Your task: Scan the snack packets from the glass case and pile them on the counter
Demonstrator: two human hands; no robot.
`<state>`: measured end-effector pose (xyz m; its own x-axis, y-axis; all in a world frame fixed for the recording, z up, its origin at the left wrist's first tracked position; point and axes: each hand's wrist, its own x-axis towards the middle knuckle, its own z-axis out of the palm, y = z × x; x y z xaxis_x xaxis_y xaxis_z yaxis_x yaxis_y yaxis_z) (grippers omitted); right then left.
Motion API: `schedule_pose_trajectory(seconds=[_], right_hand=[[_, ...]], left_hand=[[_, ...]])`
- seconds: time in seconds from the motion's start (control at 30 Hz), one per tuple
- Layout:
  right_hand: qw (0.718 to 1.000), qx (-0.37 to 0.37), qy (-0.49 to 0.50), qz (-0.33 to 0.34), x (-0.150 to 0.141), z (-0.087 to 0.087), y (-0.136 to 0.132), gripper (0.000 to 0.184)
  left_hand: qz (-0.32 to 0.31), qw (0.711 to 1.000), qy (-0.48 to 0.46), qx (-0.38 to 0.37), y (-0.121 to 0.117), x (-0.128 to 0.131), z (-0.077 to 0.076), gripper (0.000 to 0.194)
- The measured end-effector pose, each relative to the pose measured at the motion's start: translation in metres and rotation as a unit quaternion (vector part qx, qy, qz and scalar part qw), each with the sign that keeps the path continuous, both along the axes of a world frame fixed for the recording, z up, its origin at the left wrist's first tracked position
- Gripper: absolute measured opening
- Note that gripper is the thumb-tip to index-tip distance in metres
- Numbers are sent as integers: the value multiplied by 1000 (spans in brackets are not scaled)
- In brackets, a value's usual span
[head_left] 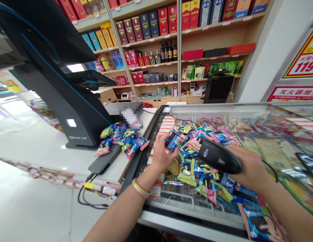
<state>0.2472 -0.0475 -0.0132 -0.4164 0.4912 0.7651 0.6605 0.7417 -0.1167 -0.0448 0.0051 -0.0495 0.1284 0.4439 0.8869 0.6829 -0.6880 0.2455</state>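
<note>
Between the thumb and fingers of my left hand (161, 153) is a small blue snack packet (173, 140), with its printed face turned up. My right hand (252, 164) is wrapped round the handle of a black barcode scanner (219, 156), whose head points left toward that packet. Below both hands a loose pile of snack packets (189, 173) in blue, green and pink wrappers covers part of the glass top (176, 198) of a display freezer. A smaller heap of similar packets (126, 137) lies on the white counter to the left.
A black checkout terminal (88, 104) stands on the white counter (78, 161), with a grey flat device (106, 159) and cables in front. Shelves (151, 40) of boxes and bottles line the back wall. A dark phone-like object (309, 164) rests at the right.
</note>
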Motion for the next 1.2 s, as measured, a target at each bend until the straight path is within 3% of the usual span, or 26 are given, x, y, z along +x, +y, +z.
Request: schedule_pose_trajectory(seconds=[0.33,0.57,0.7,0.8,0.9,1.03,1.2], right_hand=[[1000,-24,9,-17,7,-12,2,18],[999,-13,24,22,10,-15,5,24],[999,17,17,36,9,-9,6,24],[999,20,13,31,10,-9,6,22],[999,21,17,27,12,-12,6,22],[999,37,11,21,12,-12,6,20],[999,25,12,29,10,-9,6,20]], left_hand=[[38,998,6,-59,-1,0,-4,55],[34,998,-16,-52,1,-5,0,47],[154,984,-17,-94,11,-28,11,43],[285,948,-13,-140,21,-52,20,37],[374,906,5,-200,27,-72,24,29],[415,876,50,-242,28,-82,22,23],[424,869,60,-247,27,-76,17,32]])
